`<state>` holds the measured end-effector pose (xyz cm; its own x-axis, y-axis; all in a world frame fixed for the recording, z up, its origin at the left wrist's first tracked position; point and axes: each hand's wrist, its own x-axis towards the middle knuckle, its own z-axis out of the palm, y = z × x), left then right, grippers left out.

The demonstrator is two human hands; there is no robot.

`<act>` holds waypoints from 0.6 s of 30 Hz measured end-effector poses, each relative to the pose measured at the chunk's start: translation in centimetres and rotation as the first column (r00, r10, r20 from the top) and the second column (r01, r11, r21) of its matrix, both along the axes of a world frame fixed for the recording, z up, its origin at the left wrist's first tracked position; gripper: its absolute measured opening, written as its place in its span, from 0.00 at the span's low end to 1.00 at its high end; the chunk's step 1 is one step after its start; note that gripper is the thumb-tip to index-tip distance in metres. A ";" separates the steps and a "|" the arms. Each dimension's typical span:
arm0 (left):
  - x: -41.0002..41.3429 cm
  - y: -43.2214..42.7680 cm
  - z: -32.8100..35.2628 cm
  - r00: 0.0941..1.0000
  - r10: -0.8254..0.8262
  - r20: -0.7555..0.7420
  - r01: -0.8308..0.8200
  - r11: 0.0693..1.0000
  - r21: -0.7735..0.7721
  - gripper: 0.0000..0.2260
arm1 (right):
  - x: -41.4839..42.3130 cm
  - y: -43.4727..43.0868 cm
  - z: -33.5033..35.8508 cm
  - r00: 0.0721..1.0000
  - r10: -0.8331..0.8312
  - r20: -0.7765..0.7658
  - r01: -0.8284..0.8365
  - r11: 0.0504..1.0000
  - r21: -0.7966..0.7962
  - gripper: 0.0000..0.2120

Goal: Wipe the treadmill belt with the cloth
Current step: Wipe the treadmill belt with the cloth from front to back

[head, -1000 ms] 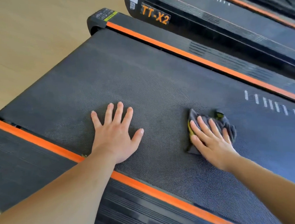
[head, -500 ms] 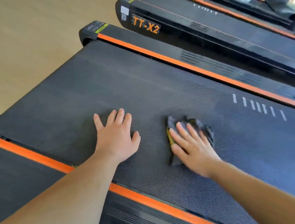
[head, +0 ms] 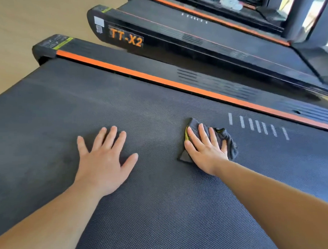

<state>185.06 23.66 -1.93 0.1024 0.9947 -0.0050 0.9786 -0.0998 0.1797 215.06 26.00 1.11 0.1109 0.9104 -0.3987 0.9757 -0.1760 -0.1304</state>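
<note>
Pale wooden flooring (head: pixel 14 36) shows at the far left, and a second black treadmill lettered TT-X2 in orange (head: pixel 126 39) stands beyond the one being cleaned. Across the foreground runs the dark grey textured treadmill belt (head: pixel 163 209), edged on its far side by an orange side stripe (head: pixel 176 85).

The left hand (head: pixel 103 164) lies flat on the belt with its fingers (head: pixel 112 136) spread and released, holding nothing; it has kept this spot through the last second, apparently as a brace. The right hand (head: pixel 205 150) presses the crumpled dark grey cloth with a yellow edge (head: pixel 229 142) onto the belt, its fingers straight on top of the fabric rather than curled round it.

The cloth itself has moved. Half a second ago it was drawn in towards the left hand; now it sits further right again, its right edge just beside the row of white dashes (head: pixel 257 126) printed on the belt. This looks like one back-and-forth stroke over the middle band, so the wiping is under way. Large parts of the belt, near and far left, probably remain to be covered.
</note>
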 end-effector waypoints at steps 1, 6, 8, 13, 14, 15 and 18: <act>0.0 -0.2 -0.2 1.000 0.007 0.003 -0.007 1.000 0.013 0.38 | 0.3 0.9 -0.1 1.000 -0.007 0.001 0.007 1.000 0.012 0.26; 0.1 0.3 -0.1 1.000 0.017 0.010 -0.017 1.000 0.004 0.37 | 1.8 6.1 -0.4 0.999 -0.047 0.021 0.046 0.997 0.065 0.26; 0.1 0.4 -0.1 1.000 0.018 0.009 -0.019 1.000 0.009 0.37 | 1.9 7.0 -0.6 0.998 -0.056 0.034 0.053 0.995 0.079 0.26; 0.1 0.4 -0.1 1.000 0.023 0.013 -0.023 0.999 0.027 0.37 | -0.1 3.0 -0.3 0.997 0.060 0.051 -0.063 0.996 0.066 0.28; 0.0 0.4 -0.1 0.999 0.029 0.015 -0.029 0.999 0.021 0.37 | -0.7 1.5 -0.1 0.992 0.114 0.061 -0.118 0.991 0.065 0.28; 0.1 0.4 -0.1 0.999 0.027 0.018 -0.028 1.000 0.012 0.37 | -1.0 -0.1 0.1 0.984 0.169 0.061 -0.173 0.983 0.058 0.28; 0.1 0.2 -0.2 1.000 0.018 0.022 -0.018 1.000 0.018 0.37 | -0.3 -3.0 0.9 0.957 0.291 0.013 -0.292 0.956 0.017 0.29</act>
